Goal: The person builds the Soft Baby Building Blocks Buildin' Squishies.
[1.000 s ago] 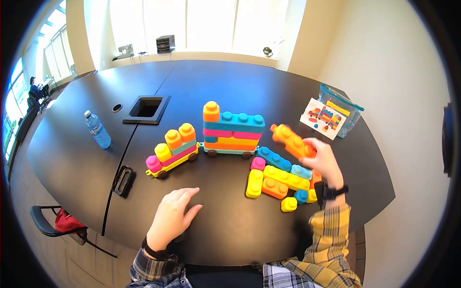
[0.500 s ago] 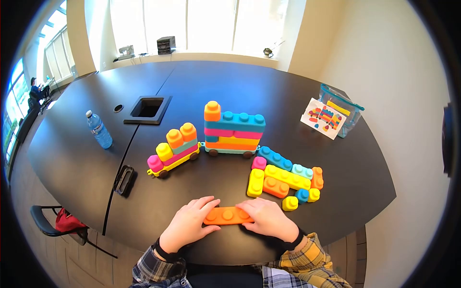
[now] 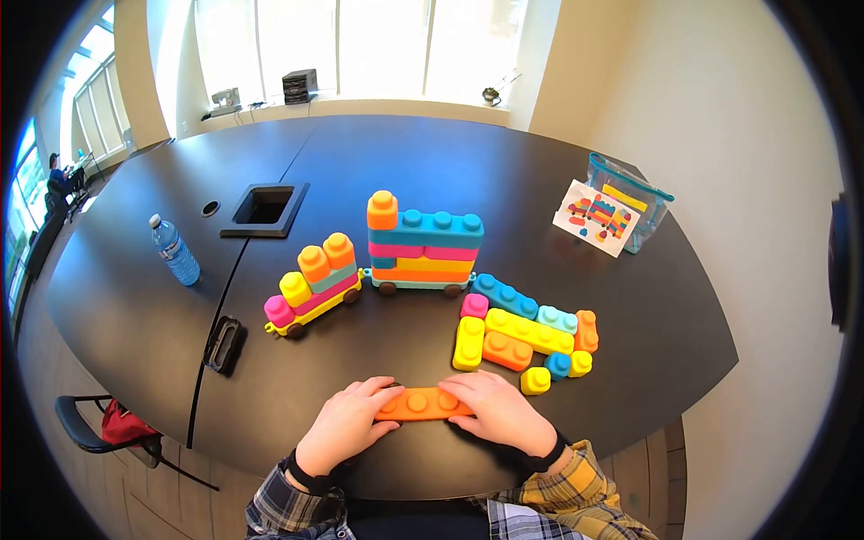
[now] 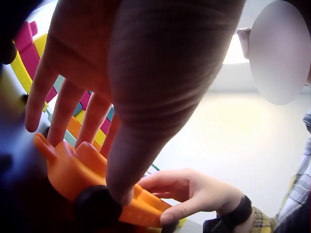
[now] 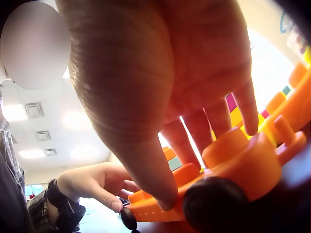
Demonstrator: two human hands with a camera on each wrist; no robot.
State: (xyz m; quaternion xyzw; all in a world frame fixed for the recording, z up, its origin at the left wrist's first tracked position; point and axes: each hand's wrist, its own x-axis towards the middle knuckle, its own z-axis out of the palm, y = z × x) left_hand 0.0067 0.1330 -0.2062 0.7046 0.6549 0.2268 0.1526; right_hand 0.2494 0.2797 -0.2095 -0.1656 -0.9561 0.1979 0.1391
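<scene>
Bottle (image 3: 175, 252) stands on table (image 3: 378, 153), near square hole (image 3: 264, 207). Red item (image 3: 124, 426) on chair (image 3: 77, 427). Black stack (image 3: 300, 86) by window (image 3: 382, 45).

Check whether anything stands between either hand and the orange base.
Nothing visible does: the left hand and right hand both already hold the orange base, one at each end.

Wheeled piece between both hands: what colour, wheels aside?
The wheeled piece is orange, clearest in the head view.

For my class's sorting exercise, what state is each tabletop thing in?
Orange car: pinched by left hand and right hand, unloaded
Yellow car: stacked with blocks
Teal car: stacked higher
Other blocks: loose, unstacked
Bottle: upright, capped
Card: leaning against bag
Bag: standing; open or shut unclear
Table opening: uncovered
</scene>
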